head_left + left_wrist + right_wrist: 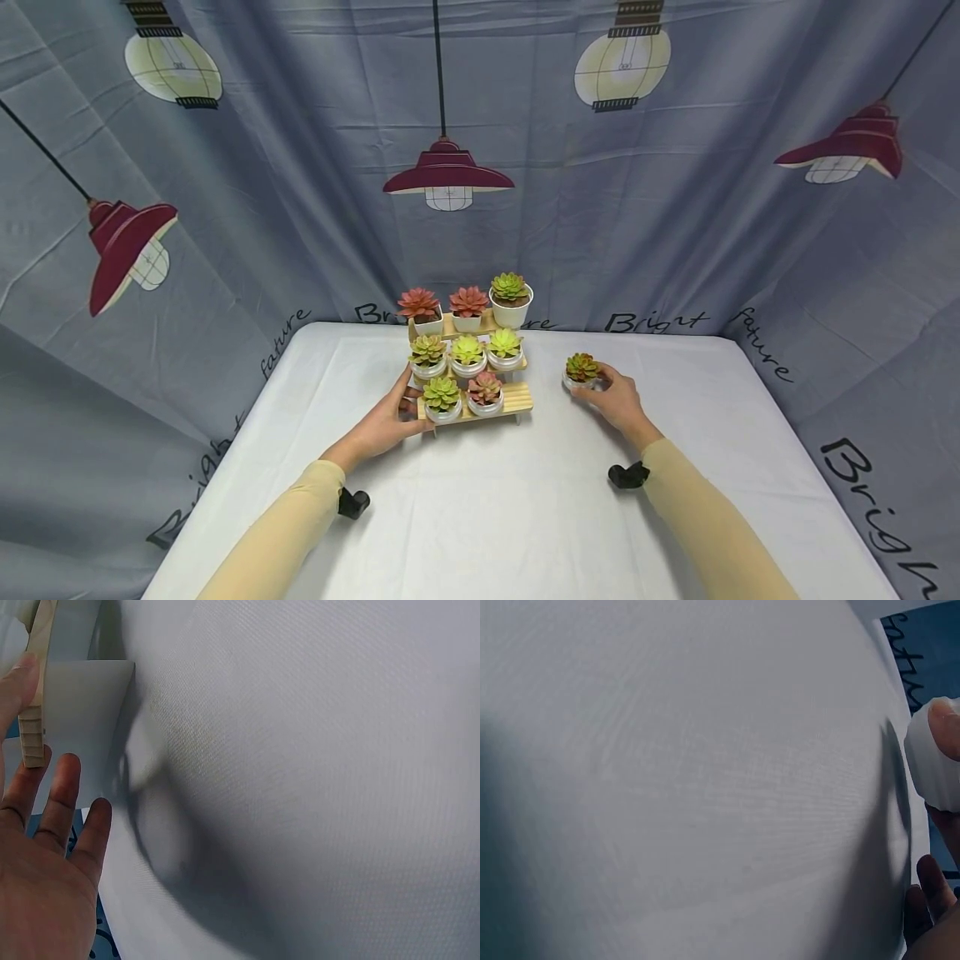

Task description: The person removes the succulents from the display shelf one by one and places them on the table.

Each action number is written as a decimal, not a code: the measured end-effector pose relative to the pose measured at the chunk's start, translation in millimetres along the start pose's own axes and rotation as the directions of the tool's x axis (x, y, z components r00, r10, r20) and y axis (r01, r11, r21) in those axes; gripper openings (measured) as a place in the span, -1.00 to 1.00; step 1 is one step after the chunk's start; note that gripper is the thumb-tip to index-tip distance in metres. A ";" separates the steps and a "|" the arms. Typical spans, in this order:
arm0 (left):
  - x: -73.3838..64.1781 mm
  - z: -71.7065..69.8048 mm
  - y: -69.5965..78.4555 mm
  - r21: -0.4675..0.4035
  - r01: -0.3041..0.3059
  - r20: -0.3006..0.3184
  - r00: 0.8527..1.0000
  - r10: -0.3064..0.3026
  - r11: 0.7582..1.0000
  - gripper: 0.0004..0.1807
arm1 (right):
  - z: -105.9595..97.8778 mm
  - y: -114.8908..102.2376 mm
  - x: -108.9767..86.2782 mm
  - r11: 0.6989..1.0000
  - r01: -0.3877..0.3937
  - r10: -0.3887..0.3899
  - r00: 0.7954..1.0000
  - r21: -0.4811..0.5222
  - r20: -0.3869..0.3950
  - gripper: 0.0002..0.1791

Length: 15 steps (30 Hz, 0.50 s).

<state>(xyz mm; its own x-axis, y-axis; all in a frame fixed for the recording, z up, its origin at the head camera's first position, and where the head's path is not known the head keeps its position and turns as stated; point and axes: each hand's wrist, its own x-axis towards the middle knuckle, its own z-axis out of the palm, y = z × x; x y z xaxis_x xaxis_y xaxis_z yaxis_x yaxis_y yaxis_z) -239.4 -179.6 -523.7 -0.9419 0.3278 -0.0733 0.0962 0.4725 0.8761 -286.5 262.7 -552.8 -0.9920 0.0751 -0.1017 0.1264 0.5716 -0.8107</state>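
A three-step wooden plant stand [517, 399] carries several small potted succulents. My left hand [384, 427] holds the stand's left side; in the left wrist view the thumb lies on the board end [32, 739] with a finger under it, the other fingers spread. My right hand [621, 402] pinches a red-green succulent [581, 367] by its white pot, to the right of the stand. In the right wrist view the ribbed white pot [930, 769] sits between thumb and fingers, seemingly above the table. A green succulent [441, 393] and a pink one [485, 387] occupy the lowest step.
Three yellow-green succulents, one of them at the centre [467, 350], line the middle step. Up top stand two red ones and a taller green succulent [509, 288]. White cloth covers the table [517, 517]; a grey-blue printed curtain [322, 208] hangs behind it and at both sides.
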 end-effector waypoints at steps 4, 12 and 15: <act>-0.2 1.2 0.3 -0.015 0.005 -0.002 1.000 -0.005 1.000 0.31 | -0.6 3.0 -0.2 1.000 -0.009 0.009 1.000 -0.013 -0.003 0.06; 0.4 0.4 -0.9 -0.014 -0.009 0.009 1.000 0.009 1.000 0.30 | -0.6 8.8 0.5 1.000 -0.001 0.001 1.000 -0.030 -0.010 0.04; 0.6 -0.6 -1.3 -0.016 -0.011 0.017 1.000 0.012 1.000 0.30 | -1.1 8.9 0.2 1.000 0.001 -0.001 1.000 -0.020 -0.007 0.02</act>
<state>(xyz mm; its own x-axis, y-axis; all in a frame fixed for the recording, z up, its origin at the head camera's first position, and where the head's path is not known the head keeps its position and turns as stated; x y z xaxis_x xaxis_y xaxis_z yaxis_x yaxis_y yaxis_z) -240.3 -180.5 -524.6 -0.9352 0.3470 -0.0713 0.1016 0.4555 0.8844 -285.5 268.7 -559.4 -0.9920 0.0807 -0.0968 0.1258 0.5878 -0.7991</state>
